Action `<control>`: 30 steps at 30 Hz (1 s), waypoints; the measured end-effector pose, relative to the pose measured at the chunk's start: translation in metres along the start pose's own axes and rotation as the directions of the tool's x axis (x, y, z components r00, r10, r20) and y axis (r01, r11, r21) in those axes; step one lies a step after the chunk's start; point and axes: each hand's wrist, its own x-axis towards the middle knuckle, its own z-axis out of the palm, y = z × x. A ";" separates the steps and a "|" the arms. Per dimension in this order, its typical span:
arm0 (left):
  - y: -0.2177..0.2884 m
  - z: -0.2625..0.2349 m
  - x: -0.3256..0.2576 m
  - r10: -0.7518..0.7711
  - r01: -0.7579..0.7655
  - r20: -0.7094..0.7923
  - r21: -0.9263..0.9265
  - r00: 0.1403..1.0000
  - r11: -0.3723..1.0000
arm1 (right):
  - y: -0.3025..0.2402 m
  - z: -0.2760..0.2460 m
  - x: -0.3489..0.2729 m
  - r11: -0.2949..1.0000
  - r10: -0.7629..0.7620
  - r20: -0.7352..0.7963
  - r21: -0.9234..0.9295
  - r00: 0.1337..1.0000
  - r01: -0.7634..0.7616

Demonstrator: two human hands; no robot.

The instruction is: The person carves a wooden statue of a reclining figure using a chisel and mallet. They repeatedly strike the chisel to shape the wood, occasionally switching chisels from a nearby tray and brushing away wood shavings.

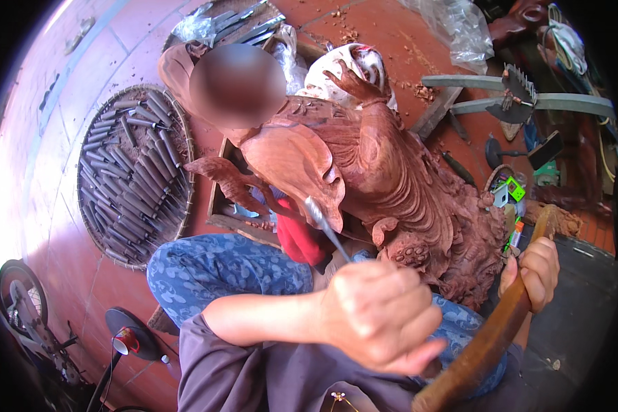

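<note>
A carved reddish wooden statue [398,178] lies tilted across in front of my lap, its draped robe and one raised wooden hand showing. My left hand [384,316] is closed around a carving gouge [330,230], whose metal shaft points up and away. Its bright end lies over the carved flap on the statue's chest; whether it touches the wood I cannot tell. At the right, my right hand [539,271] grips a long wooden mallet [484,350]. That mallet slants down toward the lower edge, its broad near end beside my left fist.
A round woven basket [185,137] of dark-handled carving tools stands on the tiled floor at left. Another tray [271,17] of metal blades is at the back. Plastic sheeting [460,31], a metal stand [556,103] and wood chips [343,34] lie beyond. A bicycle wheel [22,295] shows lower left.
</note>
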 end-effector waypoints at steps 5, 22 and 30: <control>-0.004 -0.007 0.003 0.018 -0.021 -0.016 -0.196 1.000 0.980 | 0.002 0.000 0.000 0.998 0.031 -0.039 0.059 0.999 -0.029; -0.015 -0.006 0.006 -0.043 0.006 -0.108 -0.324 0.993 0.946 | -0.004 -0.002 0.015 0.999 0.033 0.006 0.029 0.999 -0.033; -0.015 0.001 0.008 -0.067 0.029 -0.129 -0.273 0.989 0.962 | 0.012 0.005 0.006 0.997 0.003 -0.069 0.079 0.998 0.003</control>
